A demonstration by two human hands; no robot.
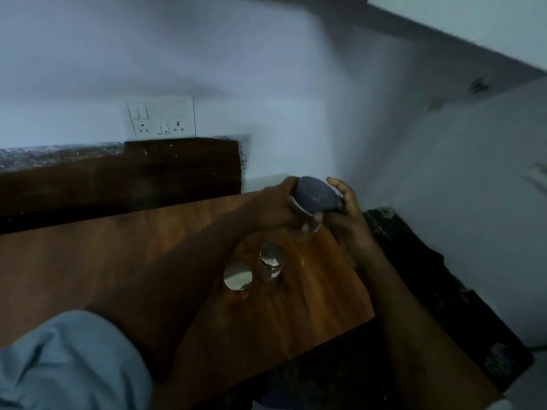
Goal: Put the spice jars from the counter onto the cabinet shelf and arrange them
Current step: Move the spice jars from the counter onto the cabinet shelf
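A clear glass jar with a dark blue-grey lid [318, 196] is held tilted above the wooden surface [88, 255]. My left hand [275, 205] grips its left side. My right hand [344, 208] curls round its right side, thumb up by the lid. Below them two small glass jars with shiny metal lids stand on the wood: one [270, 257] nearer the hands, the other [238, 276] to its lower left. The picture is dim and blurred.
A white switch and socket plate [161, 116] sits on the pale wall. A dark wooden panel [118, 173] runs behind the surface. A dark stone counter [444, 291] lies to the right. A dark shelf underside [444, 45] slants across the top right.
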